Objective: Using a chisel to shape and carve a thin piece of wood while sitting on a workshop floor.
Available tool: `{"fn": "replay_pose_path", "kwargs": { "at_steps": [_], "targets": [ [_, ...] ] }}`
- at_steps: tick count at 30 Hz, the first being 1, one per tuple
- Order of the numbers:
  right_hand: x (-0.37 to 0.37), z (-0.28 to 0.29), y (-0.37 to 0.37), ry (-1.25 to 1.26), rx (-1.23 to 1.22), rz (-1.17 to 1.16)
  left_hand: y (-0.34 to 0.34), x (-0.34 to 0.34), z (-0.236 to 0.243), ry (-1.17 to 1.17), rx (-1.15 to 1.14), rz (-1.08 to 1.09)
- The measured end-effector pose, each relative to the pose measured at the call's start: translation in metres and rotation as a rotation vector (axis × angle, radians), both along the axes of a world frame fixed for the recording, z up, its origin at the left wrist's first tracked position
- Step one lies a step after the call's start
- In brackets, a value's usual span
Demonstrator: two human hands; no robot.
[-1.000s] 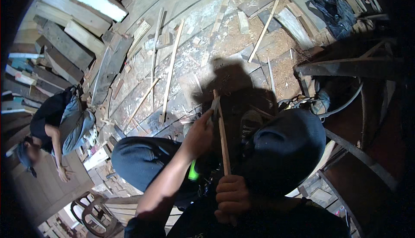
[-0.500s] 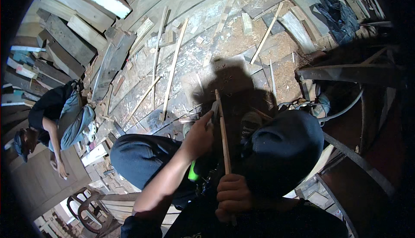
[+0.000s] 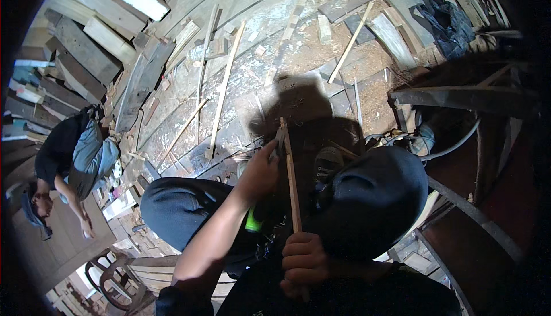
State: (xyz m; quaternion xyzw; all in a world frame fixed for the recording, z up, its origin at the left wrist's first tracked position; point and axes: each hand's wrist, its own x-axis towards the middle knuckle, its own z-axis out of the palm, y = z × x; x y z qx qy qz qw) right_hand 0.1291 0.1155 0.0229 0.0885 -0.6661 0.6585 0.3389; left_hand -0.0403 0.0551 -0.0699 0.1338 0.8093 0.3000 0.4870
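Observation:
Between my knees a long thin wooden stick (image 3: 291, 185) stands tilted, pointing away from me. My right hand (image 3: 304, 260) is closed in a fist round its near end. My left hand (image 3: 258, 173) is closed on a knife-like tool (image 3: 280, 136) with a flat grey blade, whose handle the fingers hide. The blade lies against the left side of the stick, close to its far tip. Shadow over this spot makes the exact contact hard to see.
Loose strips (image 3: 228, 83) and offcuts (image 3: 325, 29) litter the dusty floor. Boards (image 3: 86, 46) are stacked at the far left. A co-worker (image 3: 66, 158) crouches at left over a wooden panel (image 3: 51, 241). A dark frame (image 3: 465, 99) stands at right, near a black plastic bag (image 3: 445, 20).
My left hand and the blade have slid slightly along the stick toward its far tip. The co-worker's head has shifted. The whole view has moved a little.

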Motion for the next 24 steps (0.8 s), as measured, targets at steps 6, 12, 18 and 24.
{"fn": "replay_pose_path", "kwargs": {
  "at_steps": [6,12,18,24],
  "targets": [
    [-0.001,-0.008,0.002,0.021,-0.007,-0.038,0.001,0.0,0.0,0.049,0.08,-0.042],
    [-0.001,0.001,0.004,-0.011,0.021,0.008,0.017,-0.013,-0.019,0.181,0.147,-0.079],
    [-0.003,-0.005,0.002,0.075,-0.018,-0.061,0.014,-0.014,0.009,-0.078,0.038,-0.035],
    [-0.011,-0.005,-0.001,0.075,0.052,0.026,0.034,-0.031,-0.038,-0.027,0.001,0.08]
  ]
}}
